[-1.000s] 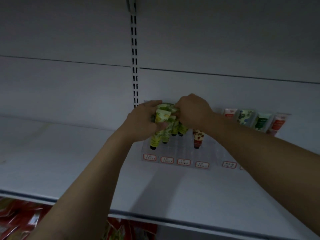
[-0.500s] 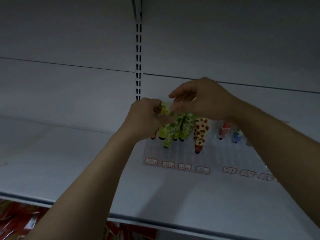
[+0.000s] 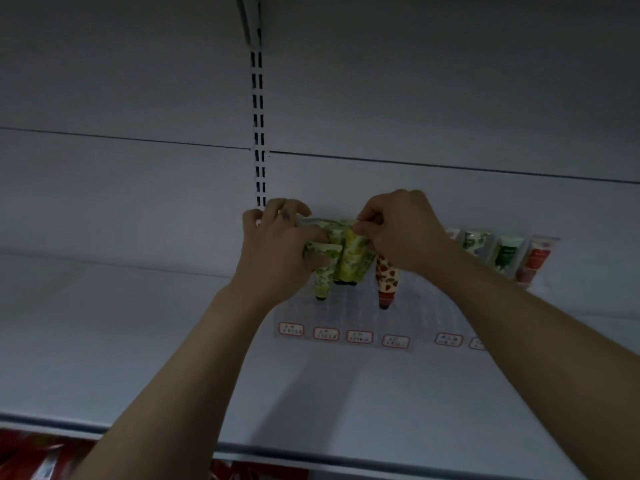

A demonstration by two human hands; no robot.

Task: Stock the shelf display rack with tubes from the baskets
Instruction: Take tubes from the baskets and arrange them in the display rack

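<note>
A clear display rack [image 3: 346,317] with red-framed price labels stands at the back of a white shelf [image 3: 138,341]. Several green-patterned tubes [image 3: 353,261] hang cap-down in its left slots. My left hand [image 3: 277,258] grips the leftmost green tube [image 3: 323,275] in that bunch. My right hand [image 3: 405,233] pinches the crimped top of a yellow-green tube beside it. A strawberry-print tube [image 3: 387,282] hangs just right of the bunch, below my right hand. Further right, a few more tubes [image 3: 505,256] lean in the rack.
A slotted metal upright [image 3: 259,133] runs up the white back panel behind my left hand. Below the shelf's front edge [image 3: 311,459], red packaged goods [image 3: 31,455] show on a lower level. No basket is in view.
My right hand was lifted above the tubes half a second ago and has come back down onto the tube tops. My left hand stayed on the green bunch. The camera shifted slightly.
</note>
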